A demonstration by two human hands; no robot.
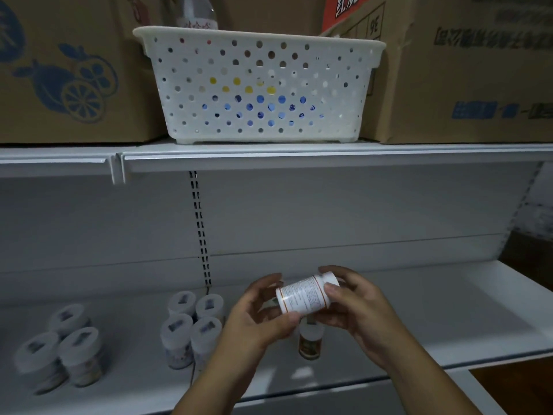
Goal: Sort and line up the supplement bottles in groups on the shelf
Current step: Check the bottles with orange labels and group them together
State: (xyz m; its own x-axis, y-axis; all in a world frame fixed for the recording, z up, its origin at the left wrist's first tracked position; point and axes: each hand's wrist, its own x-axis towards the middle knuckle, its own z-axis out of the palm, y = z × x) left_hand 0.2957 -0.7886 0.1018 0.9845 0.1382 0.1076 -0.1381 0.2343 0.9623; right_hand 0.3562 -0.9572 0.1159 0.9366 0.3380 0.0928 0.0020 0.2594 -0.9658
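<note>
While tilted: bottle (305, 295) between hands.

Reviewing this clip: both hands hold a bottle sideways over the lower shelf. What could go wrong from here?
1. The white bottle lies tilted between the left hand and right hand, held mostly by fingertips; it might slip.
2. If dropped, it would likely hit the amber bottle standing directly beneath.
3. The left forearm passes close beside the group of four bottles; lowering the hands could topple that group.
</note>
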